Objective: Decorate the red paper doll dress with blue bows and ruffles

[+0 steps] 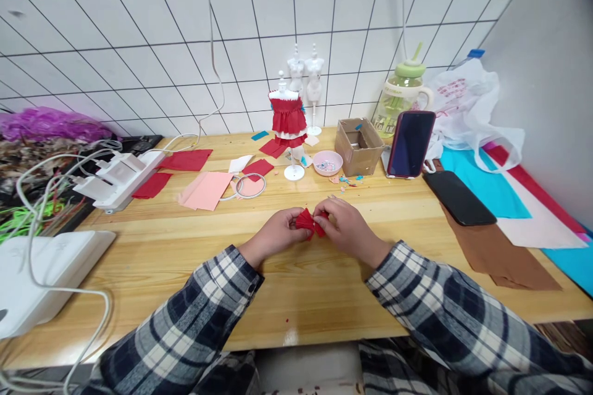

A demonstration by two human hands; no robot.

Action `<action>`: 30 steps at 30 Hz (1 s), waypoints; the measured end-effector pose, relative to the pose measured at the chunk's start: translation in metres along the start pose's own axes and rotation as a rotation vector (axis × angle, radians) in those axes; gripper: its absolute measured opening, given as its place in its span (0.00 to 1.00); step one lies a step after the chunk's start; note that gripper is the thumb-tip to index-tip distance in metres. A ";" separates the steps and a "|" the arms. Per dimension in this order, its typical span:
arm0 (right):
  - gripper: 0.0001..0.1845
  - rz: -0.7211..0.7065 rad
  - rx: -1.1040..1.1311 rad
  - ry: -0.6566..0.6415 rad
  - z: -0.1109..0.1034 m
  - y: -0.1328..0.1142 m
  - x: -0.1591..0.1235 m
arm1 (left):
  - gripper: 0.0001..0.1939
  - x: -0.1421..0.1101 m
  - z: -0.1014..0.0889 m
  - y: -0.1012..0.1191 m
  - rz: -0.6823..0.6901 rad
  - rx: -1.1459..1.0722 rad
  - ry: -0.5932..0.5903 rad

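Note:
Between my two hands, just above the middle of the table, is a small gathered piece of red crepe paper (304,221), fanned out on its left side and pinched near its centre. My left hand (281,229) grips the fanned side between thumb and fingers. The fingers of my right hand (341,222) are closed on the other side of the same piece. Beyond my hands stands a small white dress form (293,171) wearing a red ruffled dress (288,117) with a white layer near the hem. Two bare white dress forms (314,74) stand behind it.
Behind my hands are a pink bowl of beads (328,163), a cardboard box (359,148), a propped phone (410,144) and a jug (399,95). Peach paper sheets (206,190) and rings (251,186) lie left; a black phone (459,197) rests on brown paper (504,253). A power strip (123,179) sits left.

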State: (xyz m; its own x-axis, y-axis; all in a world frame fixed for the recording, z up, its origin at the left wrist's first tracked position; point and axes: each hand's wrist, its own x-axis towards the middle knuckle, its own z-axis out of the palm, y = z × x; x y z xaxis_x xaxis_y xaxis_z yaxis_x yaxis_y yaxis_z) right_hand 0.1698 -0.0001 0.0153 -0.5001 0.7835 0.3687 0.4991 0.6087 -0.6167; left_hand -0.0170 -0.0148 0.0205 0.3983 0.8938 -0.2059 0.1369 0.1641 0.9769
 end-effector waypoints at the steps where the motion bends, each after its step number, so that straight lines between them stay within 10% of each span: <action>1: 0.03 0.028 0.002 0.002 0.001 0.001 0.000 | 0.12 0.000 -0.001 0.000 -0.002 -0.034 -0.005; 15: 0.02 0.251 0.234 0.024 0.005 0.007 0.000 | 0.10 0.005 -0.001 -0.011 0.118 0.163 0.147; 22: 0.08 0.412 0.603 -0.090 0.006 0.010 0.002 | 0.05 0.000 -0.007 -0.003 0.506 0.690 0.216; 30: 0.11 0.332 0.614 -0.168 0.001 0.004 0.002 | 0.10 -0.004 -0.012 0.001 0.689 0.816 0.125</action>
State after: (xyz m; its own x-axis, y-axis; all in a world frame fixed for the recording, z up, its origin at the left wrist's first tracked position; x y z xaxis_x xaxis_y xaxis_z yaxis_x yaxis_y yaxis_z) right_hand 0.1706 0.0037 0.0126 -0.5179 0.8553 0.0123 0.1805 0.1233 -0.9758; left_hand -0.0292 -0.0136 0.0233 0.5321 0.7312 0.4269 0.5009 -0.6783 0.5375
